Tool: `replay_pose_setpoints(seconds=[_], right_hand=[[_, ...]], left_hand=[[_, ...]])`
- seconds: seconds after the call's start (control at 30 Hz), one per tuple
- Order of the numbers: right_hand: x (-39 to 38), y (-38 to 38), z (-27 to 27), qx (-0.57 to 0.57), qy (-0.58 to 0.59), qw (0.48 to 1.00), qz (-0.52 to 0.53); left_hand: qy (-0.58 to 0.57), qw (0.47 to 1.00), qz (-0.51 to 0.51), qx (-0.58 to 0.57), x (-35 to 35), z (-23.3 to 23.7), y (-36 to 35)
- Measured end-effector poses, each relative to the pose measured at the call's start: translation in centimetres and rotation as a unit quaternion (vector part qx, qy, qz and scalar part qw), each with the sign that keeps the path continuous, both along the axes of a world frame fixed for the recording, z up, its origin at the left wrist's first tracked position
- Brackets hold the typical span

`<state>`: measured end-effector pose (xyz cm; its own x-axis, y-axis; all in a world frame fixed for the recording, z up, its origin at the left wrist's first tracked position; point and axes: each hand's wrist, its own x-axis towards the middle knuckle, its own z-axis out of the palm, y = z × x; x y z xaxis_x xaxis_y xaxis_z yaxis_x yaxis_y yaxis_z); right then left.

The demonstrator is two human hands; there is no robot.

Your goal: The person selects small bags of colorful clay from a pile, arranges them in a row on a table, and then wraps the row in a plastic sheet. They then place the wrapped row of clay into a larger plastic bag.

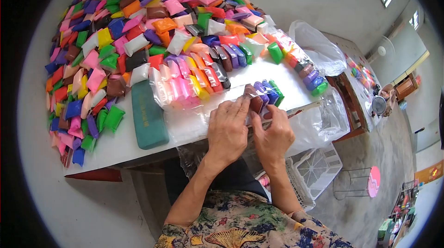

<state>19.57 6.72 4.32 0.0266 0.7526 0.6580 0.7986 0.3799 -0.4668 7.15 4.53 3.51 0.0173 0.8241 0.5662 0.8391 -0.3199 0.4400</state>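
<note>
A short row of small, soft, shiny packets lies near the table's front edge: a brown packet, purple and blue packets and a green packet. The fingers of my left hand press together against the brown packet. My right hand is curled at the near ends of the row, with thumb and forefinger on the packets. Exactly what lies between them is partly hidden. A clear plastic bag lies left of my hands. Behind it are packed rows of pink, yellow, orange, red and black packets.
A big heap of colourful packets covers the table's left and back. A green box stands at the front left. Clear bags hang at the right edge. A white plastic basket and a pink-topped stool are on the floor.
</note>
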Motion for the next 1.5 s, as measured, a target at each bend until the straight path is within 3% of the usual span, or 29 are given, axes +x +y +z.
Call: replay_pose_setpoints(seconds=[0.17, 0.3, 0.33, 0.43, 0.7, 1.1, 1.3, 1.4, 1.43, 1.5], right_hand=[[0.9, -1.0, 4.8, -0.018, 0.037, 0.998, 0.039], [-0.4, 2.2, 7.6, 0.031, 0.011, 0.989, 0.147], [-1.3, 2.6, 8.5, -0.023, 0.033, 0.984, 0.175], [-3.4, 5.2, 8.7, -0.055, -0.047, 0.973, 0.217], [-6.8, 8.3, 8.6, -0.187, -0.179, 0.947, 0.19], [-8.4, 8.5, 8.5, -0.2, -0.274, 0.933, 0.122], [-8.1, 8.1, 8.3, -0.168, -0.245, 0.951, 0.09], [-6.5, 6.5, 9.6, -0.082, -0.19, 0.977, 0.06], [-5.6, 5.8, 10.6, -0.085, -0.155, 0.982, 0.072], [-2.5, 4.8, 10.7, 0.036, -0.016, 0.99, 0.138]], left_hand=[[0.006, 1.0, 0.001, -0.005, 0.1, 0.1, -0.1], [0.014, 1.0, 0.009, -0.001, 0.3, -0.2, -0.1], [0.013, 1.0, 0.007, 0.001, 0.2, -0.3, -0.2], [0.012, 1.0, -0.001, 0.01, 0.2, -0.5, -0.2], [0.005, 1.0, -0.002, -0.022, 0.2, -0.2, -0.2], [-0.005, 1.0, -0.009, -0.02, 0.1, 0.1, -0.4], [0.005, 1.0, -0.001, -0.025, 0.2, 0.1, -0.4], [-0.004, 1.0, 0.004, -0.018, 0.3, -0.2, -0.2], [-0.016, 1.0, 0.001, -0.001, 0.3, -0.2, -0.1], [-0.025, 1.0, -0.001, 0.016, 0.3, -0.4, -0.2]])
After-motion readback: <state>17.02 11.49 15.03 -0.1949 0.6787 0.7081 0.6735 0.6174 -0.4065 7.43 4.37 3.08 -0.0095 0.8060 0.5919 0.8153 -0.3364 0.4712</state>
